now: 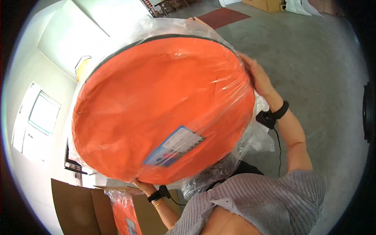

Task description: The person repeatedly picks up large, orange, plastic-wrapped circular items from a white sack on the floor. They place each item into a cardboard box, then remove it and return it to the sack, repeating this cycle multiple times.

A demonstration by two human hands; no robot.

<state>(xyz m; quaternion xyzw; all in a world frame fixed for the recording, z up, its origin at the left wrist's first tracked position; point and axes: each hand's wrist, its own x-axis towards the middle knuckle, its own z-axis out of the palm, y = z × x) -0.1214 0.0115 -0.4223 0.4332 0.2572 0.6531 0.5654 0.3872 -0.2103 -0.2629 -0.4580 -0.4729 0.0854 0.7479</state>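
A large, round, flat orange fabric disc (156, 94), wrapped in a clear plastic bag, is held up tilted before me and fills much of the view. A dark band runs along its upper edge, and a blue and white label card (174, 145) lies under the plastic on its lower part. My right hand (256, 74) grips the disc's right rim. At the lower left edge, my left hand (144, 186) supports it from beneath, its fingers mostly hidden behind the disc. Loose plastic (250, 141) hangs in folds along the lower right.
An open cardboard box (74, 207) stands at the lower left, with a similar bagged orange item (125, 213) inside. Grey concrete floor (321, 86) spreads to the right. Farther off are a dark red mat (223, 17), a cardboard box (264, 4) and pale plastic sheeting (297, 7).
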